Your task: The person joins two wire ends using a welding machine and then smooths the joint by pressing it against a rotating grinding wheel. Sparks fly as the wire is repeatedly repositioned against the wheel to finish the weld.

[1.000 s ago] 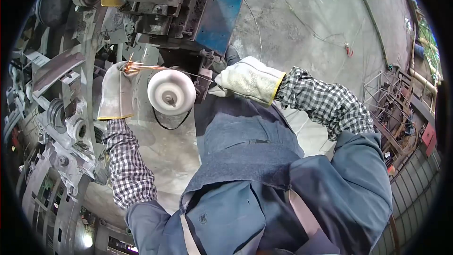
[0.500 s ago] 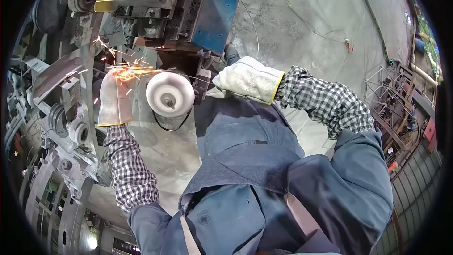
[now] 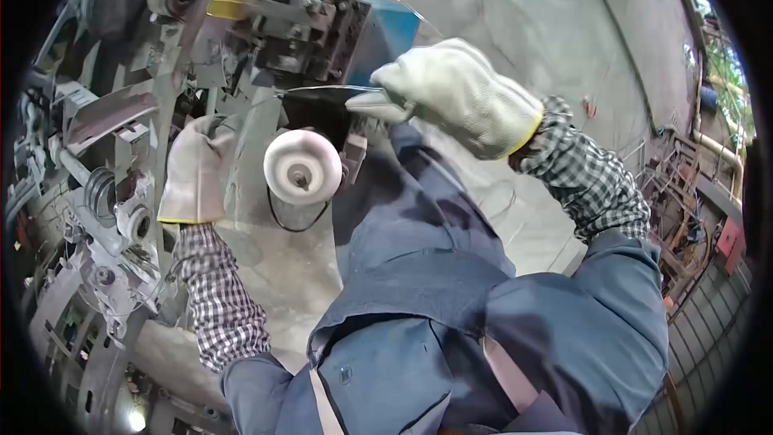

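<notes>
My right hand (image 3: 459, 97), in a pale work glove with yellow trim, pinches a long thin metal wire (image 3: 326, 88). The wire reaches left from the fingertips, above the wheel, and more of it arcs up behind the glove. Below it is a round white grinding wheel (image 3: 281, 166) on a central shaft; no sparks show now. To the left of the wheel, my left hand (image 3: 196, 171), gloved likewise, has its fingers curled in. Nothing shows in it, and the wire's visible left end is apart from it.
A dark machine block (image 3: 302, 48) with a yellow part (image 3: 231, 2) and a blue panel (image 3: 394, 30) stands beyond the wheel. Metal parts and frames (image 3: 113, 125) crowd the left. A metal rack (image 3: 684, 193) and a grid (image 3: 713, 314) are at right. A dark cord loop (image 3: 298, 229) hangs under the wheel.
The sparks around my left hand are gone. My right hand has risen and shifted right, lifting the wire off the wheel. The left hand stays beside the wheel, away from the wire. The view has shifted slightly.
</notes>
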Tool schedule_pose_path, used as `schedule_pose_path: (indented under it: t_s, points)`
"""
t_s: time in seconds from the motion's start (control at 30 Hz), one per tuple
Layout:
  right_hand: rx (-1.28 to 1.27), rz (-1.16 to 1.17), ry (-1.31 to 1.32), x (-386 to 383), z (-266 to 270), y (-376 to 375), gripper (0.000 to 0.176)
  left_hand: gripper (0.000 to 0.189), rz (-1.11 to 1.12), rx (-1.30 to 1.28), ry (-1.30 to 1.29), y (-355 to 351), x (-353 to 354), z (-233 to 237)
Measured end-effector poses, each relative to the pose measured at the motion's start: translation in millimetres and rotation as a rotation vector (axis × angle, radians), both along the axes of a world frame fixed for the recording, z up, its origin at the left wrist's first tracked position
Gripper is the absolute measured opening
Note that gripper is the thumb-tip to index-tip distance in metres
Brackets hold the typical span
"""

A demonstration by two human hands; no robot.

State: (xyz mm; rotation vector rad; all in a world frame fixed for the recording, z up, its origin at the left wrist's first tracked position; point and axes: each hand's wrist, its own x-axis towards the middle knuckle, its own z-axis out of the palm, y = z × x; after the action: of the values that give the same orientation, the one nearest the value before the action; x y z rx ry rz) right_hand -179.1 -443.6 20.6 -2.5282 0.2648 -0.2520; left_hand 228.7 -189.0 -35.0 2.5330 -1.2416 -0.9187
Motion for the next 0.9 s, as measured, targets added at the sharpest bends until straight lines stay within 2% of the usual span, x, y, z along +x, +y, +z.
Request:
schedule_pose_path:
  t_s: [0.07,0.1,0.13,0.2,0.23,0.3,0.4,0.43,0.53,0.57,0.63,0.7,0.73,0.9]
  points:
    - [-0.214,-0.097,-0.015,8.4,9.0,-20.9,0.047,0.044,0.008,-0.083,0.054,16.8,-17.3,17.2]
    - [-0.332,-0.049,0.023,9.9,35.4,-30.7,0.042,0.033,-0.180,-0.300,0.026,23.3,-36.9,33.4]
    - [-0.322,-0.014,0.033,11.3,51.3,-32.5,0.039,0.039,-0.166,-0.235,0.086,13.1,-76.2,81.4]
    - [-0.301,0.061,0.052,24.1,76.1,-30.4,0.034,0.038,0.004,-0.178,0.232,8.3,-119.3,134.5]
    - [-0.287,0.127,0.035,30.6,86.1,-26.4,0.026,0.036,-0.025,-0.244,0.185,17.0,-123.9,141.0]
    - [-0.266,0.178,0.044,46.5,97.9,-18.4,0.023,0.033,-0.067,-0.373,0.076,33.1,-128.8,145.4]
    - [-0.238,0.221,0.124,59.4,123.1,1.7,0.015,0.031,-0.010,-0.240,0.049,51.2,-136.8,177.5]
    - [-0.189,0.233,0.173,63.3,131.8,8.2,0.012,0.022,0.020,-0.209,0.061,56.8,-140.4,186.7]
    - [-0.176,0.280,0.187,74.1,136.6,20.0,0.011,0.015,-0.054,-0.204,0.030,71.2,-139.8,187.4]
    - [-0.192,0.295,0.171,75.0,135.3,22.4,0.011,0.010,-0.075,-0.286,-0.009,76.7,-144.0,182.6]
    - [-0.214,0.299,0.176,76.9,136.2,26.9,0.012,0.009,-0.032,-0.219,0.028,79.0,-148.0,192.4]
    - [-0.258,0.267,0.045,73.3,125.4,30.6,0.011,0.006,-0.030,-0.232,0.006,81.8,-151.2,194.9]
    - [-0.278,0.248,-0.021,71.9,121.9,31.2,0.012,0.007,-0.050,-0.277,-0.035,85.7,-154.3,189.6]
    - [-0.208,0.426,0.176,75.7,130.6,26.1,0.010,0.021,-0.177,-0.267,-0.118,92.2,-147.5,178.4]
